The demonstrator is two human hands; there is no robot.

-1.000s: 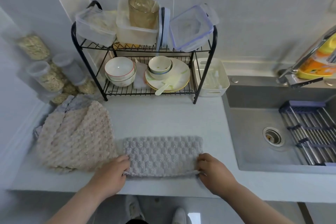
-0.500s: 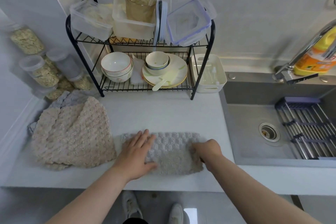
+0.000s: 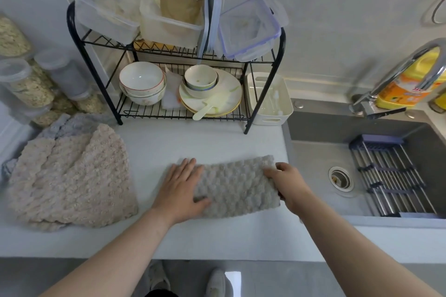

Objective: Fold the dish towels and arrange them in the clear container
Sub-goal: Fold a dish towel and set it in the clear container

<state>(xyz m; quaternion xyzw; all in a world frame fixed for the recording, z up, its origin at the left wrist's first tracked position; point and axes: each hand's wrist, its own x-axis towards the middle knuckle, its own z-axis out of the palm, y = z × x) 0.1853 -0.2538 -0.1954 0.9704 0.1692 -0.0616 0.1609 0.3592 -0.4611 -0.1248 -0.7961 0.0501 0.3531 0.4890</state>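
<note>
Right hand [image 3: 287, 183] now grips one end of the grey towel [image 3: 237, 188]; left hand [image 3: 181, 188] stays pressed flat.

Both bare forearms rise from the bottom edge toward the middle of the frame. The left hand [image 3: 182, 191] lies palm down, fingers straight and slightly spread, pressing flat on the towel [image 3: 237, 188]. Right of centre, the right hand [image 3: 289, 185] curls its fingers, apparently pinching that towel's edge.
</note>
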